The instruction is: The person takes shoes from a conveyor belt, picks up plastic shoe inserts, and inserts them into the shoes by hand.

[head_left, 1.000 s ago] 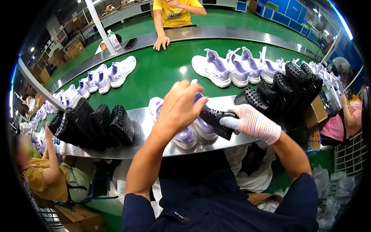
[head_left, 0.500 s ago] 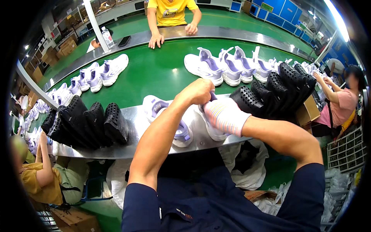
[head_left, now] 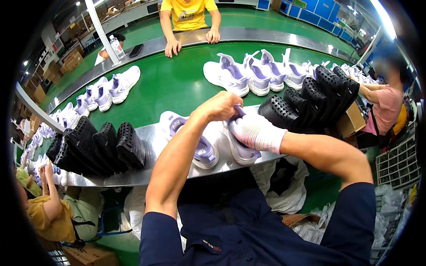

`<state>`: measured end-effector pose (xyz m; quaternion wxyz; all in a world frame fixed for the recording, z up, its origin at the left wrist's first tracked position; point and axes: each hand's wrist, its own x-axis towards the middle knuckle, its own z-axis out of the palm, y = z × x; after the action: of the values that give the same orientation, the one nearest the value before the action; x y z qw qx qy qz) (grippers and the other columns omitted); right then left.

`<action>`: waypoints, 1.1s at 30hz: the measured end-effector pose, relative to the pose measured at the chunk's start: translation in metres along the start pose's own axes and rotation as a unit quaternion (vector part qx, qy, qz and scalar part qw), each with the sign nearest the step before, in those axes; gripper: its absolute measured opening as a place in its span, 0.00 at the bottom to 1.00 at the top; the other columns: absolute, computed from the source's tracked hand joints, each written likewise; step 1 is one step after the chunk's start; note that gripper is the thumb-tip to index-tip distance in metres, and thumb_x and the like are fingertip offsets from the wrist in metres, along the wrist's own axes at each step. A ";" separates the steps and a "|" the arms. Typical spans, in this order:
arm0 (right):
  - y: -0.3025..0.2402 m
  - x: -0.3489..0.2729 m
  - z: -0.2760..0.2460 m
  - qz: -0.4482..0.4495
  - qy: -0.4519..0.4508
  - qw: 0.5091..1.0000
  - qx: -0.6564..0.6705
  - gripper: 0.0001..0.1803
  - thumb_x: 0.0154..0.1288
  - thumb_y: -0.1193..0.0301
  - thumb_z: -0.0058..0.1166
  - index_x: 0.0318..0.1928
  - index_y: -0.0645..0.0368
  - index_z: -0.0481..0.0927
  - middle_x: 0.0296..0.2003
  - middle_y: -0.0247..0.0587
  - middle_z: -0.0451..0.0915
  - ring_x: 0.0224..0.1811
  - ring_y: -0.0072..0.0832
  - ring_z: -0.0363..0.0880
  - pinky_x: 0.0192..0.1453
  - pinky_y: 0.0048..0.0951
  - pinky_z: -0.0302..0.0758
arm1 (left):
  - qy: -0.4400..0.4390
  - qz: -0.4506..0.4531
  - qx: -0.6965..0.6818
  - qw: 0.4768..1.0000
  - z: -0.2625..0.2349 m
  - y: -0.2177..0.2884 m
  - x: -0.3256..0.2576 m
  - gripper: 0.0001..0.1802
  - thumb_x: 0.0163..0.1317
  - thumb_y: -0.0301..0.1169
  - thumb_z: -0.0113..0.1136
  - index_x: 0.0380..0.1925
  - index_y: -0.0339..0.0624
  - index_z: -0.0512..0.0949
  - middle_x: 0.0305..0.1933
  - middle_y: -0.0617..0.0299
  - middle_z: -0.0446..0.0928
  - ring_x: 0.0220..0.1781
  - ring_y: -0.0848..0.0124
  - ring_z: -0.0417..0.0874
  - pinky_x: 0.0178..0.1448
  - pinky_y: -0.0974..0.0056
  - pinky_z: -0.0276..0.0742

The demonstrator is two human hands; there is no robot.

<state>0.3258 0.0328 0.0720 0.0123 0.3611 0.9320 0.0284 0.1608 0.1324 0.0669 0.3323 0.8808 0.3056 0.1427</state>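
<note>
A white and lavender sneaker (head_left: 239, 153) stands on the metal edge of the bench, its heel toward me. My left hand (head_left: 220, 106) is bare and closed, pinching the lavender tongue at the far end of its opening. My right hand (head_left: 257, 133) wears a striped white glove and lies along the sneaker's right side, closed against the collar. Its fingertips are partly hidden by the shoe. Beside it on the left stands another white and lavender sneaker (head_left: 205, 154), partly covered by my left forearm.
Black perforated shoe forms stand in groups at left (head_left: 131, 144) and right (head_left: 277, 111). More sneakers line the green belt (head_left: 171, 80). Across it, a person in a yellow shirt (head_left: 188, 15) rests both hands on the rail. Other people work at both sides; a wire cart (head_left: 399, 164) stands right.
The sneaker between my hands has tilted slightly, showing more of its heel. My left hand still pinches the tongue. The person at right has leaned nearer the bench.
</note>
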 end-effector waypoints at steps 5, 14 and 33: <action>0.000 0.020 0.012 0.129 0.051 0.987 0.077 0.13 0.60 0.72 0.62 0.46 0.63 0.81 0.34 0.53 0.85 0.37 0.50 0.86 0.42 0.47 0.83 | 0.110 -0.012 -0.028 0.993 0.010 -0.016 0.008 0.17 0.58 0.21 0.63 0.49 0.41 0.85 0.42 0.46 0.88 0.47 0.58 0.89 0.52 0.55 0.83; 0.014 -0.024 0.018 0.258 0.089 0.869 0.414 0.26 0.62 0.64 0.67 0.59 0.59 0.79 0.45 0.57 0.87 0.50 0.53 0.86 0.55 0.45 0.80 | 0.203 -0.237 -0.129 0.941 0.033 0.041 -0.057 0.69 0.45 0.30 0.85 0.81 0.33 0.48 0.68 0.29 0.75 0.73 0.44 0.76 0.78 0.56 0.68; 0.029 0.008 0.042 0.440 -0.022 0.878 0.188 0.21 0.62 0.59 0.57 0.48 0.58 0.89 0.47 0.57 0.88 0.53 0.52 0.87 0.59 0.48 0.82 | 0.246 -0.211 0.230 0.918 0.074 0.084 -0.048 0.38 0.58 0.36 0.69 0.66 0.28 0.71 0.42 0.44 0.84 0.47 0.48 0.87 0.47 0.48 0.84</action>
<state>0.3413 0.0616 0.0316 -0.0495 0.7301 0.6641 -0.1531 0.1944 0.0155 0.0660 0.0573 0.7853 0.5805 0.2075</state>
